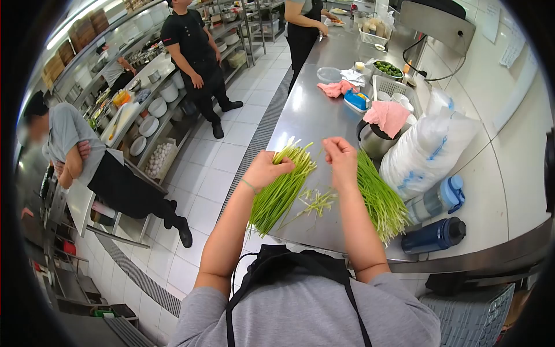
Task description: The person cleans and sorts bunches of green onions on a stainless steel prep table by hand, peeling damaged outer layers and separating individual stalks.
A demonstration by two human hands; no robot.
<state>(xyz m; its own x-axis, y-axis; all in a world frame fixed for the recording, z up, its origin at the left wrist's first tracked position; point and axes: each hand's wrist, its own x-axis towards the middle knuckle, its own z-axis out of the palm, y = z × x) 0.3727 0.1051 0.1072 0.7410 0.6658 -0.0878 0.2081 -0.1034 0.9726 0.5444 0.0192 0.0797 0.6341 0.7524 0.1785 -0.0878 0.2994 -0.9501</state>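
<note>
My left hand (267, 170) is closed round the upper end of a bundle of long green stalks (281, 194) lying on the steel counter (310, 230). To its right my right hand (341, 157) is raised over the counter, its thumb and fingertips pinched together; what they hold, if anything, is too small to make out. A second bundle of green stalks (378, 205) lies beside my right wrist, partly hidden by it. Between the two bundles sits a small loose heap of short pale trimmings (318, 201).
Right of the stalks stand a steel pitcher (374, 140) with a pink cloth (386, 118), wrapped white containers (425, 153) and two bottles (432, 236). Farther back are a blue-and-white box (356, 101) and green limes (388, 69). Several people stand to the left and beyond the counter.
</note>
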